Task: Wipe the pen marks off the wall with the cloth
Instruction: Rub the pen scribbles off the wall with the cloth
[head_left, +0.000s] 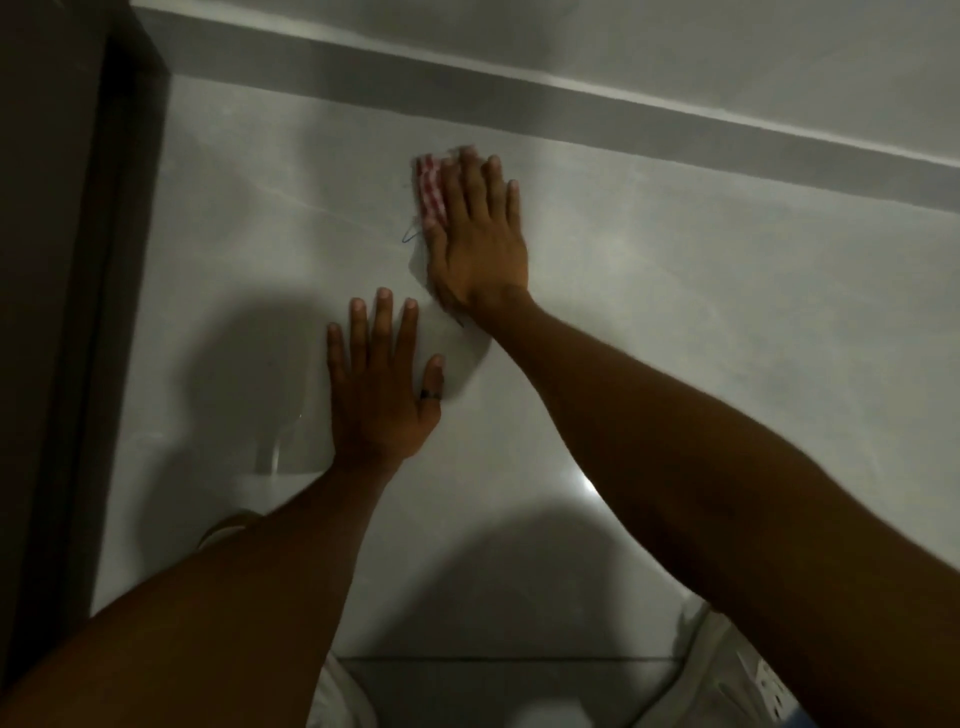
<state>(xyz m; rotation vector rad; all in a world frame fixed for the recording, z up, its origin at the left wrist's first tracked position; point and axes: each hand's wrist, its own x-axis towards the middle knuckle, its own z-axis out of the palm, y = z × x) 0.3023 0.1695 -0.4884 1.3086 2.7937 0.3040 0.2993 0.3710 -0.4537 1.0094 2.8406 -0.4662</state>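
Observation:
My right hand (475, 239) lies flat on the pale grey glossy surface (675, 322), pressing a red-and-white checked cloth (431, 192) under its palm and fingers; only the cloth's left edge shows. A thin blue pen mark (410, 236) peeks out just left of the cloth. My left hand (382, 379) rests flat below and to the left, fingers spread, a dark ring on the thumb, holding nothing. The hand with the cloth is slightly blurred.
A dark door frame (78, 260) runs down the left side. A grey band (519, 98) crosses the top diagonally. My knees in light clothing (737, 670) show at the bottom, beside a tile joint (493, 659).

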